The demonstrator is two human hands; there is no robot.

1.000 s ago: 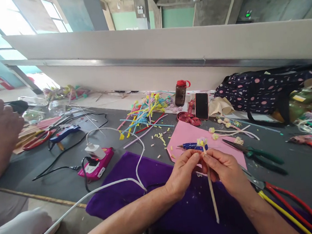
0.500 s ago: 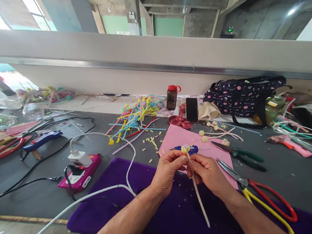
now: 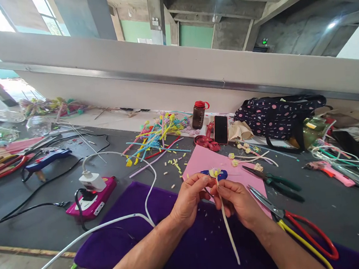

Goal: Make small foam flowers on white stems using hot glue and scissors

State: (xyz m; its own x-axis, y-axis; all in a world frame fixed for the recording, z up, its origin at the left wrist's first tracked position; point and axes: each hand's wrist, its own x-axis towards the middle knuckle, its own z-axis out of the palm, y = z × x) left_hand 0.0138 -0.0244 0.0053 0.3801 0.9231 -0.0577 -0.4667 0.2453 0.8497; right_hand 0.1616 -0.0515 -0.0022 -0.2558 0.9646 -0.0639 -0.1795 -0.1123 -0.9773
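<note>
A small craft flower with a pale yellow and lilac head (image 3: 215,173) stands upright between my hands. Its long white fuzzy stem (image 3: 230,234), like a pipe cleaner, hangs down toward me. My left hand (image 3: 191,198) has thumb and fingers closed at the stem just under the head. My right hand (image 3: 237,198) pinches the stem slightly lower. A thin dark line shows under my left fingers; I cannot tell what it is. Behind the flower, a blue-handled tool (image 3: 222,174) lies on pink paper (image 3: 200,160). Purple cloth (image 3: 195,246) spreads beneath my hands.
Red-and-yellow-handled scissors (image 3: 300,222) and green-handled pliers (image 3: 278,182) lie on the right. Further right is a pink glue gun (image 3: 330,172). Colourful fuzzy stems (image 3: 160,132) lie behind, near a bottle (image 3: 198,115) and phone (image 3: 221,129). A magenta power block (image 3: 99,200) with cables sits left.
My fingers have shifted slightly around the top of the stem, and the left fingers look a little less tightly bunched. The flower stays in nearly the same place. The view has tilted slightly.
</note>
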